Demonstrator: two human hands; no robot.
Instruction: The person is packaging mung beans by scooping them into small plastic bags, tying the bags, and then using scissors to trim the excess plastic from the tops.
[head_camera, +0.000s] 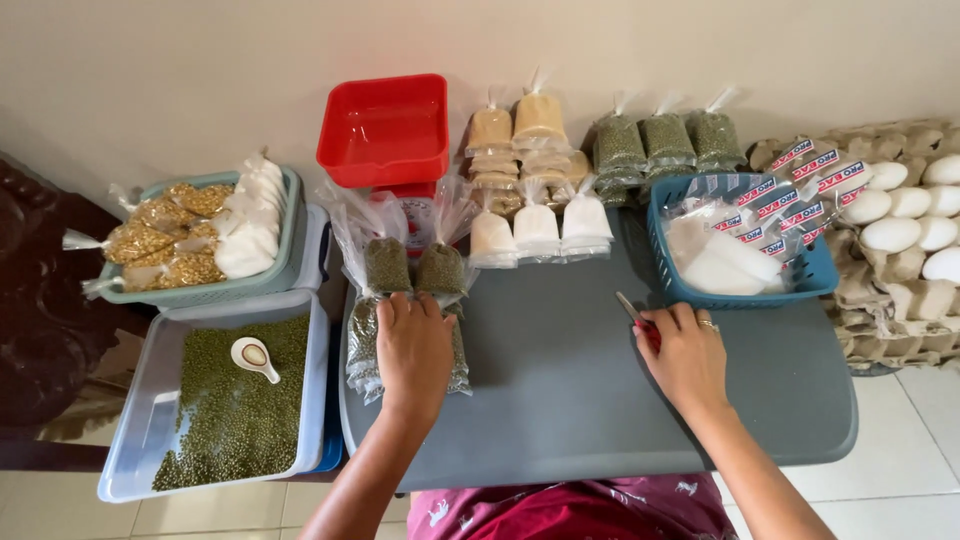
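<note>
While both hands rest on the grey table (600, 400), the left hand (413, 350) lies palm down, fingers loosely spread and flat, on a stack of clear bean bags (365, 345) at the table's left edge. Two more bean bags (412, 268) stand upright just beyond its fingertips, tops untied. Exact count in the flat stack: cannot tell, hand covers it.

Right hand (688, 355) sits mid-right, fingers curled closed around a small red-handled tool (636, 318); its pale tip pokes out toward the blue basket (810, 275). One ring on that hand.

Left of the table: one clear tub of green beans (230, 410) with one white scoop (254, 357) in it. Behind it, one green basket (290, 235) of yellow and white bags.

Next row back on the table: three white bags (537, 230) side by side. Blue basket holds white bags plus a bundle of printed packets.

Far row: one red tray (385, 130), a stack of tan bags (515, 135) with two on top, three dark green bags (667, 140). Far right: egg trays (900, 290), about seven white eggs (905, 215) visible.
</note>
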